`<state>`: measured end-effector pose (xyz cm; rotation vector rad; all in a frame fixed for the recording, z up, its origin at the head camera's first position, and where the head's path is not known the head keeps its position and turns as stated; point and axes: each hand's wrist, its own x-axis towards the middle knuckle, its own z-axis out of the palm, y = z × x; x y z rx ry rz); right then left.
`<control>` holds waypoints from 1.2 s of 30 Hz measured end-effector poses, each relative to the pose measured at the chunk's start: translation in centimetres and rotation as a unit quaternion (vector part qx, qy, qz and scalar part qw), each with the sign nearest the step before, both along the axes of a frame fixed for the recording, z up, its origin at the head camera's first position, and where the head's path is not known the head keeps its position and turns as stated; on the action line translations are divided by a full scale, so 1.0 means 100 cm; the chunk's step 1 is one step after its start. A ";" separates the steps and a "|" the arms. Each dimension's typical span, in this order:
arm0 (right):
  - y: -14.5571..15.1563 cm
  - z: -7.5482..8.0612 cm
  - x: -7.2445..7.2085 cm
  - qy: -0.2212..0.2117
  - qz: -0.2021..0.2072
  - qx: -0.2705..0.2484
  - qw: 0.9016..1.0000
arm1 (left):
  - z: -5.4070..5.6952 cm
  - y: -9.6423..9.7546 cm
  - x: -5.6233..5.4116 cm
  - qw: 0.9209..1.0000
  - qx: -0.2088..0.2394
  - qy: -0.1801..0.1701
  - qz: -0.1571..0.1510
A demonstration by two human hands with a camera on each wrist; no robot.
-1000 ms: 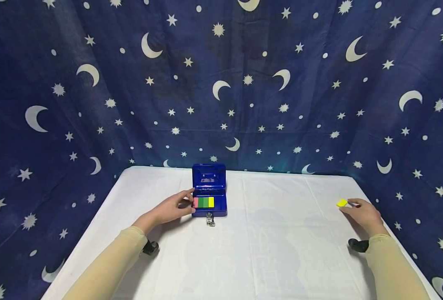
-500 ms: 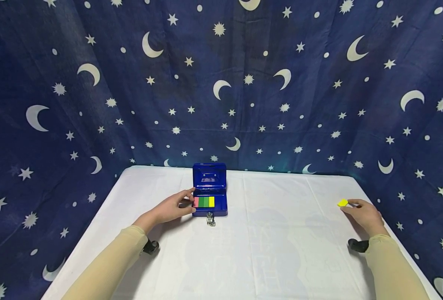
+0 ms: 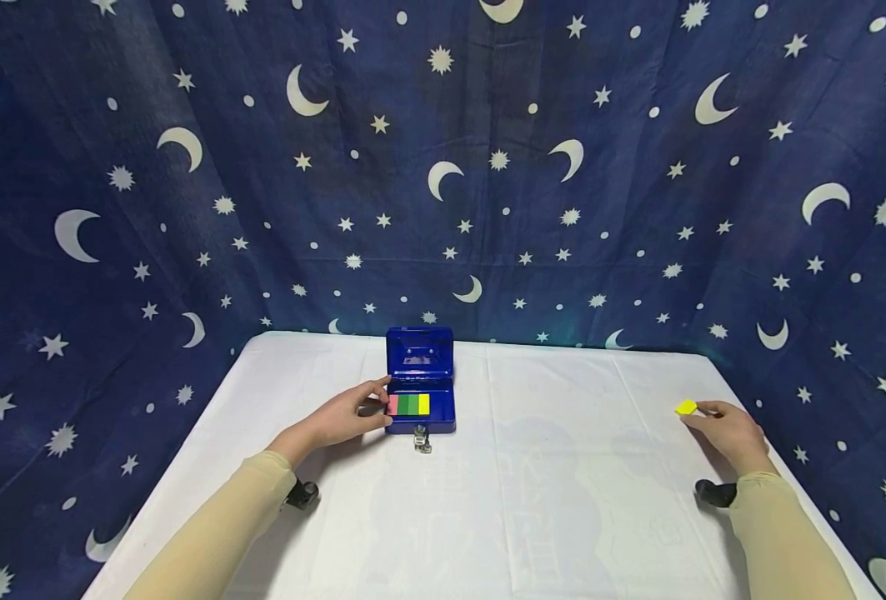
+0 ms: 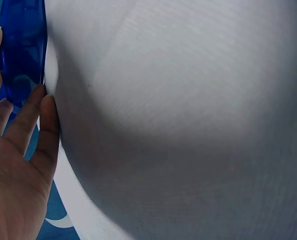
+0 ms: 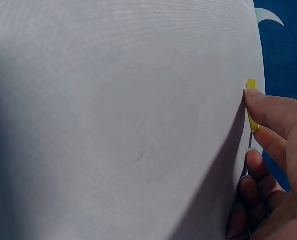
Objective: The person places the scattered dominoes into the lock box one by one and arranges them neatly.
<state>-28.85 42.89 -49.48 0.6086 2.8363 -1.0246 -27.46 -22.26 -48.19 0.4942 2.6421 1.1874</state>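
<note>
A small blue metal cash box stands on the white cloth with its lid raised. My left hand holds the box's left end, thumb at the front corner and index finger near the hinge; the left wrist view shows the other fingers along its side. Inside the box lies a row of pink, green and yellow strips. Far to the right, my right hand pinches a thin yellow block between thumb and fingertips, close over the cloth. Its remaining fingers are curled loosely below.
Silver keys hang from the lock at the box's front. The white-covered table spreads between both hands. A dark blue curtain with moons and stars encloses its back and sides. Black wrist devices jut out under both sleeves.
Both hands, the cash box and the yellow block stay practically where they were. The whole head view has shifted very slightly.
</note>
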 end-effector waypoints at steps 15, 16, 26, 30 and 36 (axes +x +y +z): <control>-0.003 -0.001 0.003 0.017 0.002 0.021 1.000 | 0.000 -0.003 0.001 0.999 -0.041 0.025 -0.001; -0.003 -0.001 0.003 0.017 0.002 0.021 1.000 | 0.000 -0.003 0.000 0.999 -0.043 0.027 -0.003; -0.004 0.000 0.003 0.019 0.002 0.030 0.999 | 0.001 -0.001 0.001 1.000 -0.027 0.012 0.000; -0.005 0.000 0.003 0.023 0.002 0.036 0.999 | 0.002 0.000 0.001 1.000 -0.022 0.010 0.001; -0.004 0.001 0.003 0.018 0.001 0.036 0.999 | 0.001 0.000 -0.001 1.000 -0.023 0.008 0.006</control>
